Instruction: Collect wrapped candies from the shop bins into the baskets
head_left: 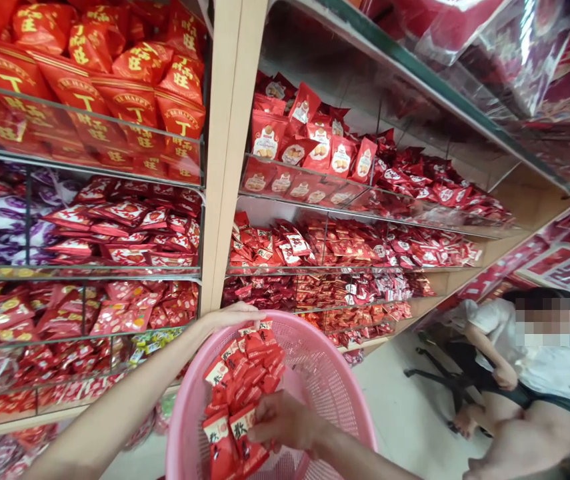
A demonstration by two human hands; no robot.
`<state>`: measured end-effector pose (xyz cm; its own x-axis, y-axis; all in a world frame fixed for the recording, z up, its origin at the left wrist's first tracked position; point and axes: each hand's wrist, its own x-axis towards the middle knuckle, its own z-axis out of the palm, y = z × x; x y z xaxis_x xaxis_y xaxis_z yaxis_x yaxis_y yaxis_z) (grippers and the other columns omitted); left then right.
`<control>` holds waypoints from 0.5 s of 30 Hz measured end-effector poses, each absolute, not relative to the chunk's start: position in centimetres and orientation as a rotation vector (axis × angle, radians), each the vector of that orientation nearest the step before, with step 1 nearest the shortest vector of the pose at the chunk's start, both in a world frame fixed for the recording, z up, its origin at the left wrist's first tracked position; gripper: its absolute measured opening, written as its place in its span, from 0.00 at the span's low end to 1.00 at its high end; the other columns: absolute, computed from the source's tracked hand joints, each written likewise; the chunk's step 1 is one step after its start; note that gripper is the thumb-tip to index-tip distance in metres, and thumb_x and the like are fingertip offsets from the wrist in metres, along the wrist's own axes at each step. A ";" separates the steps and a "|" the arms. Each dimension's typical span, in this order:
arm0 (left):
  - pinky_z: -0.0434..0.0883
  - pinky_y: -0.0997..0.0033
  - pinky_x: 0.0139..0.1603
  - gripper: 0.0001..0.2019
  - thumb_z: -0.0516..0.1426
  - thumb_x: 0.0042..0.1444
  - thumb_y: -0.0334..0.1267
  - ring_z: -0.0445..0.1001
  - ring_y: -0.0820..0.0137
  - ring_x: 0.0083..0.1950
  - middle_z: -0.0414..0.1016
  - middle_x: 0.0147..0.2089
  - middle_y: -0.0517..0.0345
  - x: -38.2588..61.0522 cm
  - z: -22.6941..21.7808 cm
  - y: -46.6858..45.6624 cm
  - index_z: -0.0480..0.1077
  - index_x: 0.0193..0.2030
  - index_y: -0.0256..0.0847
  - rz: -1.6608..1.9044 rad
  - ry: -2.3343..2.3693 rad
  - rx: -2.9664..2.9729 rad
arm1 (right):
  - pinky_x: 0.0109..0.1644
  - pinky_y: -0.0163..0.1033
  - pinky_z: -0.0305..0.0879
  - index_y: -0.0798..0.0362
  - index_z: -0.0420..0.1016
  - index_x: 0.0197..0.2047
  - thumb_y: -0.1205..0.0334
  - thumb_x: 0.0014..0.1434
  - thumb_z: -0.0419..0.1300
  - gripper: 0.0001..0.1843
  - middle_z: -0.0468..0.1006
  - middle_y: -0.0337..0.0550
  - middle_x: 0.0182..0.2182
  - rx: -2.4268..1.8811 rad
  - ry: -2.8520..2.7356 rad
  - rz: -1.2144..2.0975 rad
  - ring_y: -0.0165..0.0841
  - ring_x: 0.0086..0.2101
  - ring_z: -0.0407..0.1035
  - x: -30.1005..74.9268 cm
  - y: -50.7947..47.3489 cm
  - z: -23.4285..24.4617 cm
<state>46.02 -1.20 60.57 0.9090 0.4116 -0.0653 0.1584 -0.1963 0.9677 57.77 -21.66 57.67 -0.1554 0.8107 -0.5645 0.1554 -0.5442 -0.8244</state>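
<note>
A pink perforated plastic basket (359, 400) is in front of me, with a heap of small red snack packets (249, 353) along its left side. Each packet has a cream label with a dark character. My left hand (237, 315) grips the basket's far rim, its fingertips curling over toward the packets. Inside the basket, my right hand (285, 421) pinches a red snack packet (243, 427) at the near end of the heap. Part of that packet is hidden behind my fingers.
Glass-fronted shelves (129, 272) full of red packets stand on both sides of a wooden upright (222, 167). Large red bags (85, 100) fill the upper left shelf. At right, a seated person (539, 373) is near a wheeled chair (435, 380) on the pale floor (395, 400).
</note>
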 end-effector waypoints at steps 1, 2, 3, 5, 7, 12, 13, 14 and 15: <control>0.58 0.72 0.37 0.19 0.53 0.53 0.50 0.63 0.69 0.32 0.71 0.26 0.59 46.0 60.7 -1.3 0.73 0.24 0.35 0.249 0.427 1.760 | 0.19 0.29 0.50 0.54 0.66 0.16 0.63 0.38 0.62 0.08 0.63 0.30 0.10 -1.620 -1.106 1.730 0.21 0.14 0.54 57.5 -21.7 57.5; 0.58 0.72 0.37 0.19 0.53 0.53 0.50 0.63 0.69 0.32 0.71 0.26 0.59 46.0 60.9 -1.4 0.72 0.23 0.35 0.255 0.431 1.747 | 0.18 0.29 0.49 0.54 0.65 0.15 0.64 0.39 0.62 0.09 0.62 0.29 0.10 -1.620 -1.113 1.707 0.20 0.13 0.53 57.4 -21.6 57.4; 0.58 0.71 0.38 0.19 0.54 0.53 0.50 0.63 0.69 0.32 0.70 0.26 0.59 45.9 61.2 -1.5 0.72 0.23 0.36 0.256 0.440 1.732 | 0.18 0.28 0.48 0.54 0.65 0.15 0.65 0.39 0.61 0.09 0.62 0.29 0.09 -1.627 -1.117 1.688 0.20 0.13 0.53 57.3 -21.6 57.3; 0.58 0.71 0.38 0.19 0.54 0.52 0.50 0.63 0.68 0.33 0.70 0.25 0.58 45.8 61.6 -1.8 0.72 0.22 0.36 0.247 0.467 1.708 | 0.17 0.29 0.47 0.54 0.63 0.14 0.66 0.39 0.61 0.09 0.61 0.29 0.09 -1.647 -1.096 1.677 0.20 0.13 0.52 57.2 -21.4 57.2; 0.58 0.70 0.38 0.19 0.55 0.51 0.51 0.63 0.68 0.33 0.71 0.25 0.58 45.7 61.9 -1.9 0.72 0.23 0.36 0.235 0.482 1.698 | 0.17 0.29 0.48 0.54 0.62 0.15 0.67 0.38 0.61 0.09 0.62 0.29 0.09 -1.670 -1.053 1.668 0.21 0.13 0.54 56.8 -21.3 57.1; 0.58 0.70 0.38 0.20 0.54 0.50 0.54 0.64 0.68 0.33 0.72 0.27 0.58 45.7 62.2 -2.0 0.72 0.25 0.36 0.212 0.496 1.735 | 0.20 0.30 0.55 0.53 0.62 0.20 0.64 0.37 0.63 0.11 0.64 0.29 0.11 -1.644 -1.037 1.647 0.24 0.15 0.60 55.7 -21.2 56.6; 0.59 0.70 0.38 0.21 0.54 0.50 0.54 0.64 0.68 0.33 0.72 0.27 0.59 45.8 62.3 -2.0 0.72 0.25 0.36 0.208 0.499 1.745 | 0.20 0.31 0.56 0.53 0.62 0.21 0.63 0.38 0.63 0.11 0.64 0.30 0.11 -1.633 -1.063 1.632 0.25 0.15 0.60 55.7 -21.2 56.6; 0.59 0.71 0.38 0.21 0.54 0.49 0.55 0.65 0.68 0.33 0.72 0.27 0.60 45.8 62.3 -1.9 0.71 0.24 0.37 0.204 0.501 1.751 | 0.20 0.31 0.57 0.54 0.62 0.21 0.62 0.38 0.63 0.12 0.64 0.30 0.12 -1.637 -1.094 1.597 0.25 0.15 0.61 55.9 -21.1 56.5; 0.59 0.71 0.38 0.21 0.54 0.48 0.56 0.65 0.69 0.32 0.71 0.26 0.60 45.8 62.3 -1.9 0.71 0.24 0.37 0.202 0.502 1.755 | 0.21 0.31 0.57 0.54 0.62 0.21 0.61 0.39 0.63 0.12 0.65 0.31 0.13 -1.659 -1.129 1.534 0.25 0.16 0.61 56.2 -21.1 56.5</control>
